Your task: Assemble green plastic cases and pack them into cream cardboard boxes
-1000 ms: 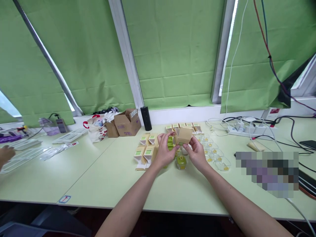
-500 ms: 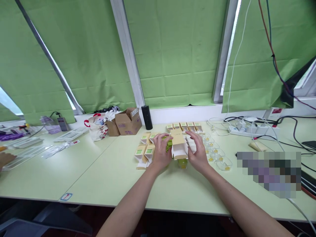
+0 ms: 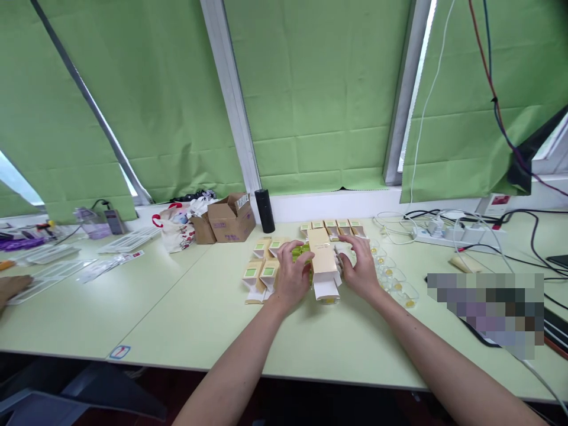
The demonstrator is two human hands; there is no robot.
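A small tan cardboard box (image 3: 325, 257) with white open flaps faces me between my two hands. My left hand (image 3: 293, 278) curls its fingers against the box's left side. On the other side my right hand (image 3: 361, 272) has its thumb at the right edge, fingers bent. Light green items (image 3: 300, 251) show behind my left fingers. Something clear and yellow peeks out under the flaps. Several small open boxes (image 3: 260, 272) with green squares stand left of my left hand. To the right of my right hand lie clear plastic pieces with yellow centres (image 3: 397, 287).
Behind my hands is a row of small boxes (image 3: 331, 229). A black cylinder (image 3: 264, 211), a brown carton (image 3: 233, 219) and a cloth bag (image 3: 175, 228) stand at the back. Cables and a power strip (image 3: 457, 235) lie right. Another person's hand (image 3: 13, 287) is at far left.
The box between my hands has tipped, so more of its long tan face shows and its flaps sit lower. The other person's hand at far left has shifted slightly.
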